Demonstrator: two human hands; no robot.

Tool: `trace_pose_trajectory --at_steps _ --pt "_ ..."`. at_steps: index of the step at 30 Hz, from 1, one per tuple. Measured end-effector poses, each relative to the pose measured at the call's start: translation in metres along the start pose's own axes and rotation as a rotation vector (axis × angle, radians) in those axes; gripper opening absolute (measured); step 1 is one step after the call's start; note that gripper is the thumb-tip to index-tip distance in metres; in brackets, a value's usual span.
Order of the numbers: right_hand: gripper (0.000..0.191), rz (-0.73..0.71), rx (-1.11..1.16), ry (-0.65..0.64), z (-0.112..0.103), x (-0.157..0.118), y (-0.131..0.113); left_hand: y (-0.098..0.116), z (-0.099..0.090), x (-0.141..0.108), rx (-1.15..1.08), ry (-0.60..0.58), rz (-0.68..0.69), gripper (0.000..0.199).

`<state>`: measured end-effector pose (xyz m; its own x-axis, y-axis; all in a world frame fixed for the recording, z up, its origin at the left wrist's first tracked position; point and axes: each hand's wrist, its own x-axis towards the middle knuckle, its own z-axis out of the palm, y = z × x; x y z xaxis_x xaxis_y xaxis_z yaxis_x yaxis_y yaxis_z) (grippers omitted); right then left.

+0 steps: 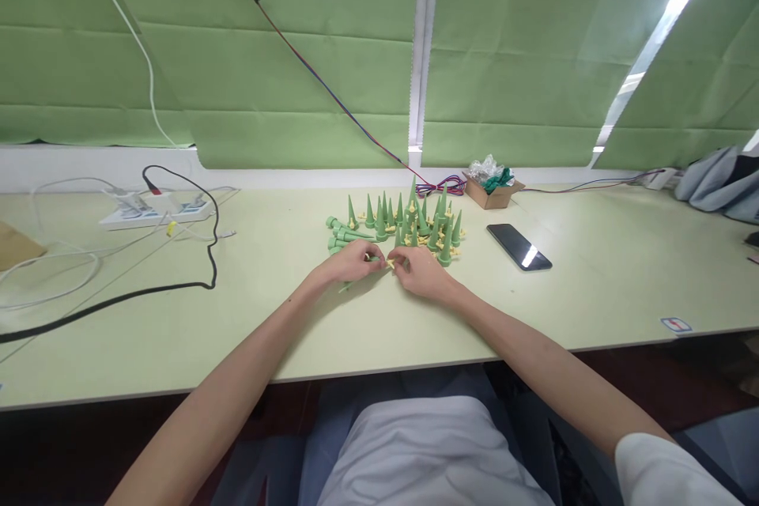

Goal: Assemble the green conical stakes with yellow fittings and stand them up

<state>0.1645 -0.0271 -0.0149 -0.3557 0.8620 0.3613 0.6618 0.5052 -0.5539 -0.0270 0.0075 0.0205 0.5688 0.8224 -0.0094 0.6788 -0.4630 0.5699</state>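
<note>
My left hand [356,259] is closed around a green plastic spike [345,286], whose thin tip sticks out below the palm. Between the fingertips of my right hand [420,270] is a small yellow plastic piece [390,263], close to the head end of that spike. Whether the two parts touch, I cannot tell. Just beyond my hands stands a group of upright green cone spikes [380,220], many with little yellow pieces at their bases. Several more green spikes [344,234] lie on their sides beside my left hand.
A black phone [519,247] lies right of the spikes. Behind it is a small cardboard box [489,194] holding crumpled plastic and green material. At left, a white power strip [155,212] and a black cable [160,286] rest on the pale table [379,340].
</note>
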Motion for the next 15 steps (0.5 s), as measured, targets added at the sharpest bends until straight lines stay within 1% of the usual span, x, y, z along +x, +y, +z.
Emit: trace_pose_trajectory --at_steps 5,8,11,15 --pt "0.024 0.026 0.040 0.029 -0.0006 0.0002 0.0022 -0.0063 -0.0004 0.0027 -0.149 0.030 -0.022 0.028" --pt "0.022 0.025 0.084 0.044 -0.0009 0.0009 0.0027 -0.0073 -0.0001 0.0038 -0.239 0.104 -0.041 0.030" --pt "0.020 0.020 0.102 0.067 -0.0012 0.0013 0.0020 -0.0054 0.0012 0.0047 -0.367 0.187 -0.109 0.026" --pt "0.019 0.035 0.136 0.084 -0.0017 0.0015 0.0009 -0.0007 0.0039 0.0057 -0.538 0.215 -0.185 0.019"
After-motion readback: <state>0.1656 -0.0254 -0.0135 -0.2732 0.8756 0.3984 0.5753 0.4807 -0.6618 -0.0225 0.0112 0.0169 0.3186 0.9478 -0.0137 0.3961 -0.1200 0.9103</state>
